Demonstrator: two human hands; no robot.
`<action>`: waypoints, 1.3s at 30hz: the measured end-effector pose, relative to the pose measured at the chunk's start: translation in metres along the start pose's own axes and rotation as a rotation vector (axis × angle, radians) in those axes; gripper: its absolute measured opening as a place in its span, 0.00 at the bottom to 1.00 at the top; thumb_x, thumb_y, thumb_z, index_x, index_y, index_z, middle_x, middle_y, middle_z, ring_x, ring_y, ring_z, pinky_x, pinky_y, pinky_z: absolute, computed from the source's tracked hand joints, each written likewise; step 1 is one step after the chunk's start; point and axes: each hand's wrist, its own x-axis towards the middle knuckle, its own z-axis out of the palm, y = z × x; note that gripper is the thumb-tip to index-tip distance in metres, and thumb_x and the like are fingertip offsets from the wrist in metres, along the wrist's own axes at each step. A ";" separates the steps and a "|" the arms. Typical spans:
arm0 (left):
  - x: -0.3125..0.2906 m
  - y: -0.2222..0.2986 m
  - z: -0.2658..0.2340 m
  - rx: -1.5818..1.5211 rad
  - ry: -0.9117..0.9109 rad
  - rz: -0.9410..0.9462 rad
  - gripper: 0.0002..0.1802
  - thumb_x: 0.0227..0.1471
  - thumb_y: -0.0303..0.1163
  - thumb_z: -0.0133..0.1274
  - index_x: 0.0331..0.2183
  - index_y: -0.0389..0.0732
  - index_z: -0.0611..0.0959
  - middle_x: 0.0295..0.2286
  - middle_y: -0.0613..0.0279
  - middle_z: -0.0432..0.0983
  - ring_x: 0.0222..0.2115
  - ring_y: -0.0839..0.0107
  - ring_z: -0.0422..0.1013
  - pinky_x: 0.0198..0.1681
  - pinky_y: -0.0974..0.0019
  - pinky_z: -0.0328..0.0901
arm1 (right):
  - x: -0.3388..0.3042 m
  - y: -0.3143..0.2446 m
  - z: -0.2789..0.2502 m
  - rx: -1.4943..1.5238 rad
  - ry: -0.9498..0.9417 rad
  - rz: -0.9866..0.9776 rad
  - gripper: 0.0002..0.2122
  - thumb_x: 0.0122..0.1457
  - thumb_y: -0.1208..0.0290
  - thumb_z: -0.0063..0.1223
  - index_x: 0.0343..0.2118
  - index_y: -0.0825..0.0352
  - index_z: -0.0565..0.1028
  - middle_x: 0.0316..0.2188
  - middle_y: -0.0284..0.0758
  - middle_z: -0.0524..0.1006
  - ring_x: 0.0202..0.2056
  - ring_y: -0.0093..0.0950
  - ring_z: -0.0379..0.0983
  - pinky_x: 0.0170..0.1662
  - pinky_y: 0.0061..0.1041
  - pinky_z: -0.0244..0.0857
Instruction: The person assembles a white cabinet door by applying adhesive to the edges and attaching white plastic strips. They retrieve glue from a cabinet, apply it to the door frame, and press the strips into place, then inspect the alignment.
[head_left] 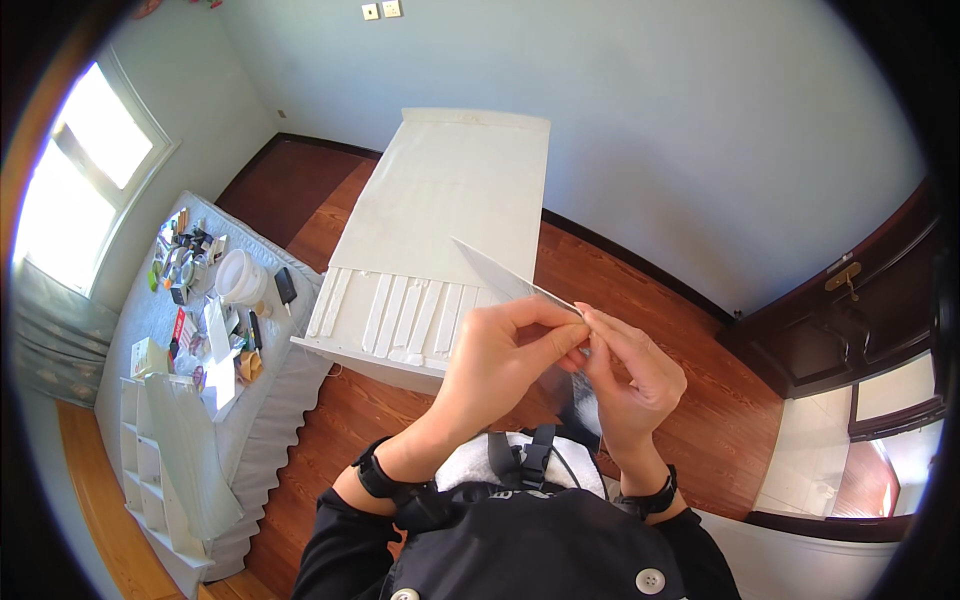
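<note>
The white table [470, 190] stood on wood flooring [690, 330], white strips [408, 315] across its near end. At its near right, left hand [500, 345] and right hand [640, 375] pinched a thin pale sheet [492, 269], fingertips together.

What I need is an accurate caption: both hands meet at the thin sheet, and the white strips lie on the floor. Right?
Not the floor: the head view shows the white strips on the white table. The left hand and right hand meet at the thin sheet.
</note>
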 end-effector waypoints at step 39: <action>0.016 -0.013 0.005 0.161 0.135 0.137 0.03 0.50 0.20 0.54 0.29 0.32 0.81 0.28 0.63 0.77 0.29 0.76 0.76 0.33 0.76 0.69 | 0.002 0.016 0.014 -0.007 0.004 0.082 0.10 0.51 0.87 0.54 0.36 0.71 0.80 0.34 0.39 0.81 0.33 0.24 0.79 0.39 0.19 0.72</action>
